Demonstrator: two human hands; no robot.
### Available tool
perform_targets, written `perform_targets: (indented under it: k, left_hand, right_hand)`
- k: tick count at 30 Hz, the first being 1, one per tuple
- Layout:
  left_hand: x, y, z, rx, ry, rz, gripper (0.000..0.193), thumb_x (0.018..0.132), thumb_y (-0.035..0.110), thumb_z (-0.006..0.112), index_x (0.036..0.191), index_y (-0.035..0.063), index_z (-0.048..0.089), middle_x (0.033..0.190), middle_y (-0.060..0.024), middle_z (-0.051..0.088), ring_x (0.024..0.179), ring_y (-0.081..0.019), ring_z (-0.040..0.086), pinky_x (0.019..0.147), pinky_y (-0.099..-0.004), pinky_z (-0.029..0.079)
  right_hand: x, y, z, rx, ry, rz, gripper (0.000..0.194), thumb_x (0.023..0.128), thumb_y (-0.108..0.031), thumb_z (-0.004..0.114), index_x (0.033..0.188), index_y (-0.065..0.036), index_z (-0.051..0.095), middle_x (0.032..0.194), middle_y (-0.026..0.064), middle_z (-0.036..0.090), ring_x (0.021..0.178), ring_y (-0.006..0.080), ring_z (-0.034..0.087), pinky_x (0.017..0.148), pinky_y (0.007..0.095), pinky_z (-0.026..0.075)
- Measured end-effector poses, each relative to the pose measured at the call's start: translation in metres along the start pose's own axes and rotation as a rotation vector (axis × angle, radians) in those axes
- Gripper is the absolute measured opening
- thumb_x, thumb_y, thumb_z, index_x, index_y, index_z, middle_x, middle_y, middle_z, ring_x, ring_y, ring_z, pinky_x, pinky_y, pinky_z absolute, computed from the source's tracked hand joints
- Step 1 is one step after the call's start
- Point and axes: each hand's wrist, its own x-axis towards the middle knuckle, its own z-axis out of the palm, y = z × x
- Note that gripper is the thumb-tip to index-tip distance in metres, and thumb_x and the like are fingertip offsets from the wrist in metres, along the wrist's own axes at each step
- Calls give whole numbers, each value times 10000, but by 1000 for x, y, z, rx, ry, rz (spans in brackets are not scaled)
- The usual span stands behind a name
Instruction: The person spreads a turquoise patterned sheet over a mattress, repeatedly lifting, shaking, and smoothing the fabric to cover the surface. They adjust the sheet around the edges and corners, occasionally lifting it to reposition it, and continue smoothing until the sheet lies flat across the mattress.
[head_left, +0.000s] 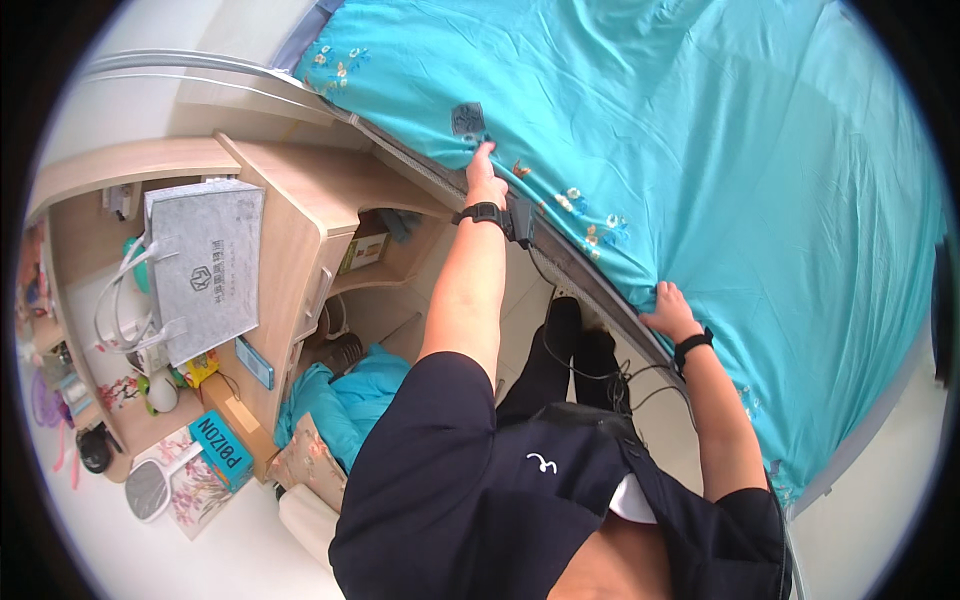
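Observation:
A turquoise bed sheet (720, 150) with flower and butterfly prints covers the mattress, wrinkled across its surface. At the bed's near edge, my left hand (486, 176) rests on the sheet's border, close to a dark square patch; whether its fingers grip the cloth is not plain. Further right along the same edge, my right hand (670, 311) has its fingers on the sheet and its thumb at the bed's rim, with creases running out from the fingertips. Both wrists wear black bands. A dark box-shaped device (519, 219) with a cable is beside my left wrist.
To the left stands a wooden desk (300, 176) holding a grey felt bag (206, 270), a phone (255, 363), a turquoise box (220, 450) and a hand mirror (148, 487). Turquoise fabric (360, 397) lies bundled beside it. Loose cables (619, 379) hang near my legs.

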Motion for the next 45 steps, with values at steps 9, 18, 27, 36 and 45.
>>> perform_targets:
  k: [9, 18, 27, 36, 45]
  left_hand:
    - [-14, 23, -37, -501, -256, 100, 590, 909, 515, 353, 1242, 37, 449, 1300, -130, 426, 1197, -288, 395, 1027, -432, 315]
    - [82, 23, -32, -64, -646, -316, 333, 896, 245, 526, 1166, 51, 510, 1117, -100, 572, 1006, -227, 557, 903, -377, 459]
    - [127, 43, -17, 191, -546, -343, 386, 908, 275, 499, 1215, 46, 461, 1172, -97, 529, 1057, -232, 516, 929, -376, 429]
    - [159, 48, 10, 287, -548, -367, 439, 919, 305, 473, 1264, 40, 413, 1227, -94, 486, 1109, -237, 474, 954, -375, 399]
    - [176, 71, -1, 277, -433, -212, 493, 931, 334, 447, 1314, 35, 364, 1281, -91, 444, 1160, -242, 433, 980, -374, 369]
  right_hand:
    - [57, -75, -80, 187, 239, -228, 340, 797, -350, 590, 957, -50, 606, 896, 160, 636, 872, 342, 593, 742, 425, 477]
    - [166, -268, -128, 204, 708, -295, 741, 713, -507, 663, 1246, -38, 450, 1159, 199, 538, 1074, 320, 519, 877, 395, 430]
    - [207, -285, -137, 179, 501, -275, 364, 742, -255, 675, 1004, -58, 516, 891, 111, 543, 908, 317, 535, 738, 405, 454]
    - [185, -288, -164, 353, 498, -419, 329, 629, -104, 704, 906, -23, 546, 845, 133, 517, 792, 344, 526, 666, 408, 437]
    - [225, -294, -89, 295, 620, -345, 579, 569, -87, 727, 1083, -46, 462, 955, 147, 498, 912, 343, 515, 742, 401, 457]
